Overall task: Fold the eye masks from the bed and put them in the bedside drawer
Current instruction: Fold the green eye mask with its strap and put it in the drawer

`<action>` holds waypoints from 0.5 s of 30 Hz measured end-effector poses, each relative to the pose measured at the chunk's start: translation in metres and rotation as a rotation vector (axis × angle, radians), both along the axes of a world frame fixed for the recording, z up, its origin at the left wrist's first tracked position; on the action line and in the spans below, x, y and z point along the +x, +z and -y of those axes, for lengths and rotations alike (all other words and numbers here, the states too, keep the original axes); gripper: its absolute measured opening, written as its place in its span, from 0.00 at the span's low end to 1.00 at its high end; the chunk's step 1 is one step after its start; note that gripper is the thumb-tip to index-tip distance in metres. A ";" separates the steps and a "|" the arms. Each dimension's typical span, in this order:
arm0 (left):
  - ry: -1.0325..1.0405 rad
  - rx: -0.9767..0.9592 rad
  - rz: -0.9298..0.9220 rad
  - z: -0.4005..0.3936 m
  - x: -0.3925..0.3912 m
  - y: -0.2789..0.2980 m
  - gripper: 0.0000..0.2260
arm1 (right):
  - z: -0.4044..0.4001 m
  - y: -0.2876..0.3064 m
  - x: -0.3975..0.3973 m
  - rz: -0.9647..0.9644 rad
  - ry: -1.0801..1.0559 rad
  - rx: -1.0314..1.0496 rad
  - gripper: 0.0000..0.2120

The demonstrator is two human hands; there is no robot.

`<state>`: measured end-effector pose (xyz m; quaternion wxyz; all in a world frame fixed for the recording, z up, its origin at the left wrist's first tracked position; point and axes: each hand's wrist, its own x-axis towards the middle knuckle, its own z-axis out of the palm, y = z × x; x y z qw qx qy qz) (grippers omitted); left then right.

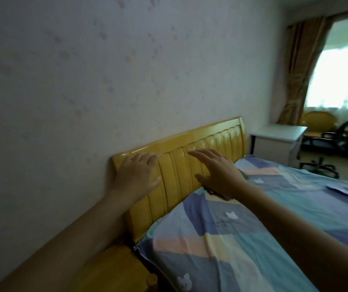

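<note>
Both my hands are stretched out over the head of the bed with fingers spread and nothing in them. My left hand (137,175) hovers in front of the left end of the yellow wooden headboard (221,142). My right hand (217,171) is over the bed beside the headboard. A dark object (213,192), perhaps an eye mask, lies on the sheet just under my right palm and is mostly hidden. Another small bluish flat item (340,190) lies on the patchwork sheet (242,239) at the far right. A yellow wooden bedside cabinet (114,270) stands at the bottom left.
A white desk (278,138) stands beyond the bed's far side, with a black office chair (326,148) and a wooden chair (316,121) near the curtained window (341,76). The wall runs along the left.
</note>
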<state>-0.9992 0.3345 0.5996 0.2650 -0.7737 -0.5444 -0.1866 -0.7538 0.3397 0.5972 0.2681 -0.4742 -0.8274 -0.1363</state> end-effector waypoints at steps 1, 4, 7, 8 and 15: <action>-0.049 0.005 -0.001 0.005 0.009 0.002 0.30 | 0.015 0.000 0.008 -0.002 -0.042 0.000 0.31; -0.179 -0.012 0.000 0.025 0.040 0.003 0.30 | 0.066 0.001 0.040 -0.001 -0.172 -0.002 0.31; -0.316 -0.030 -0.040 0.047 0.079 0.005 0.30 | 0.124 0.001 0.078 0.007 -0.293 -0.001 0.31; -0.360 -0.030 -0.056 0.056 0.094 0.006 0.30 | 0.145 0.001 0.091 0.009 -0.340 -0.004 0.31; -0.677 0.018 -0.061 0.146 0.218 0.020 0.28 | 0.307 0.002 0.186 0.056 -0.650 0.000 0.31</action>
